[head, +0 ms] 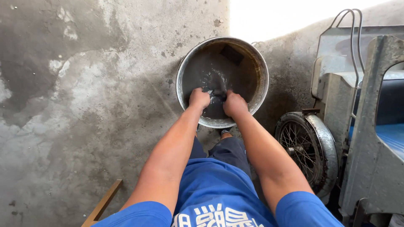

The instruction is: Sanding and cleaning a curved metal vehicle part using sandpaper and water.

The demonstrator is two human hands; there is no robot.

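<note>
From the head view, you lean over a round metal basin (222, 80) that sits on the concrete floor (84, 105) just beyond your feet, near the middle of the scene. Dark water fills the basin, rippling and splashing between your wrists. Your left hand (199, 99) and your right hand (234, 104) are both plunged in at the near rim, side by side, fingers curled together around a dark wet cloth (216, 96) that bunches between them. A dark rectangular block (231, 54) lies at the far side of the basin. To the right, a spoked wheel (304, 146) of a grey metal cart (366, 126) stands near your right arm. A wooden strip (103, 204) shows at the near left
</note>
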